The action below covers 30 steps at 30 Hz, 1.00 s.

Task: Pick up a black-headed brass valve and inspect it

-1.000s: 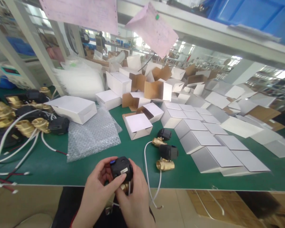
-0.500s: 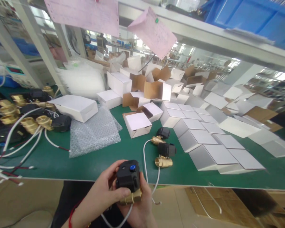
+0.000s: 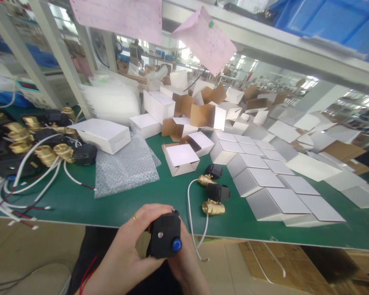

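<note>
Left hand (image 3: 127, 241) and right hand (image 3: 187, 259) wrap black actuator (image 3: 163, 233), six o'clock, at near edge of desk (image 3: 83, 211). Blue knob (image 3: 176, 245) swung from one o'clock to four: actuator turned, handling apparently mid-way.

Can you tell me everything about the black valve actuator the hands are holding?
The black valve actuator is a chunky, boxy block that looks like plastic. The face turned toward the camera has a round blue knob near one corner and a small silvery disc. The left hand grips it from one side, and the right hand is against the other. It's held up at the green table's near edge; its underside is hidden.
</note>
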Tool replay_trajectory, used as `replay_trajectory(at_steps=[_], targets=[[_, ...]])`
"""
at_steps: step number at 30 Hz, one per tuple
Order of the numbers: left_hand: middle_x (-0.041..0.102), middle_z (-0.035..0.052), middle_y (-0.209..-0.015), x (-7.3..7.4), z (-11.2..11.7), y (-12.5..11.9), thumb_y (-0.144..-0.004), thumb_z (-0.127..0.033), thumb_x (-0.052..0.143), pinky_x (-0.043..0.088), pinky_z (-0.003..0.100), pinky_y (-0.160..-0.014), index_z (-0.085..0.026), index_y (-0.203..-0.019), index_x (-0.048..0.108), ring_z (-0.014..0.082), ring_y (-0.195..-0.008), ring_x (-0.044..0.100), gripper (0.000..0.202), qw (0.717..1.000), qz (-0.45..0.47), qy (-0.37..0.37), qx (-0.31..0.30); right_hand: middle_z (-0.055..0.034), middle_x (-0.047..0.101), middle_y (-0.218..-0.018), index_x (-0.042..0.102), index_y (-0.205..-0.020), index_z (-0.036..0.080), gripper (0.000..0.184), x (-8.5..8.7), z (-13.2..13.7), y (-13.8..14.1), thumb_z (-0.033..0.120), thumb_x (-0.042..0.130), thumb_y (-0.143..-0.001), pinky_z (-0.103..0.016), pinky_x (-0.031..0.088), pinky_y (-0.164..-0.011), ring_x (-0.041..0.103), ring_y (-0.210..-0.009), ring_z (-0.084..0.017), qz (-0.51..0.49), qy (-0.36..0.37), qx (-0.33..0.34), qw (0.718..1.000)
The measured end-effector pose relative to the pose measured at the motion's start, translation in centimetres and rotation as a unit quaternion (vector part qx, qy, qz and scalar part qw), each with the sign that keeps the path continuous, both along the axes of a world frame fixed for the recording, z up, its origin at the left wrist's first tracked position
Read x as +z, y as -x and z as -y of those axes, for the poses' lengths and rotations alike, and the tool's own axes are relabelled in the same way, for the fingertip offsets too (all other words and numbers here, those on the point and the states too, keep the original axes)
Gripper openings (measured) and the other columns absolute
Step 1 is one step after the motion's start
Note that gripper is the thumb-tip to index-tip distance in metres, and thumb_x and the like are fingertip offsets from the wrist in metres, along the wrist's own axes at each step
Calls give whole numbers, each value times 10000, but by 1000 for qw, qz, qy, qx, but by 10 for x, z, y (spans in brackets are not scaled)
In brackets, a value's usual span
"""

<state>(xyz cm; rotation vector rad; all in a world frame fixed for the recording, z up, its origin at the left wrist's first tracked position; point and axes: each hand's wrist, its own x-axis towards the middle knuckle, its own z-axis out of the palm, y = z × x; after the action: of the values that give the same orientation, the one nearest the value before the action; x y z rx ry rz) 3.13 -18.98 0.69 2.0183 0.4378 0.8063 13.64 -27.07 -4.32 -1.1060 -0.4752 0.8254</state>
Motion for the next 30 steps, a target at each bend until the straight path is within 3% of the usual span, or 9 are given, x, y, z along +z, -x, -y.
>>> replay_trajectory(at_steps=[5, 12, 19, 22, 26, 30], targets=[[730, 13, -1244, -2, 1, 2, -790, -165, 766, 565, 321, -990, -346, -1221, 645, 220, -1139, 695, 482, 999, 2, -32, -29, -60, 776, -966, 794, -951, 264, 362, 2, 0, 3, 560, 761, -746, -401, 612, -825, 709, -881, -260, -123, 7, 31, 992], [748, 21, -1197, 0, 0, 5, -777, -190, 772, 581, 322, -958, -324, -1190, 672, 230, -1091, 714, 445, 1000, 9, -18, -18, -28, 754, -949, 780, -959, 259, 337, 4, 1, 5, 496, 795, -719, -345, 585, -825, 679, -850, -219, -155, 4, 24, 988], [750, 10, -1170, 3, -1, 9, -736, -184, 782, 574, 304, -961, -330, -1148, 697, 226, -1085, 712, 445, 1000, 2, 21, -7, -37, 742, -950, 755, -982, 235, 474, 4, 0, 7, 605, 827, -695, -358, 575, -841, 689, -895, -242, -160, 8, 40, 986], [743, 19, -1185, -1, -1, 13, -694, -176, 789, 575, 319, -972, -319, -1164, 704, 238, -1076, 716, 498, 997, -18, 78, 6, -29, 741, -925, 762, -1018, 227, 495, 6, 3, 9, 588, 854, -692, -335, 565, -839, 690, -879, -224, -170, -4, 55, 984], [745, 58, -1198, -7, -5, 14, -608, -200, 828, 594, 360, -962, -268, -1225, 690, 278, -1044, 733, 636, 974, -6, 218, 54, -53, 760, -979, 763, -1129, 210, 524, 1, 10, 18, 501, 874, -709, -340, 577, -841, 702, -929, -234, -171, -52, 107, 978], [777, 80, -1093, 1, -10, 8, -623, -281, 837, 635, 342, -829, -213, -1202, 697, 284, -945, 757, 600, 943, 15, 325, 72, -57, 762, -949, 762, -1135, 206, 484, -13, 14, 34, 419, 908, -726, -278, 603, -654, 704, -789, -190, -136, -79, 89, 984]])
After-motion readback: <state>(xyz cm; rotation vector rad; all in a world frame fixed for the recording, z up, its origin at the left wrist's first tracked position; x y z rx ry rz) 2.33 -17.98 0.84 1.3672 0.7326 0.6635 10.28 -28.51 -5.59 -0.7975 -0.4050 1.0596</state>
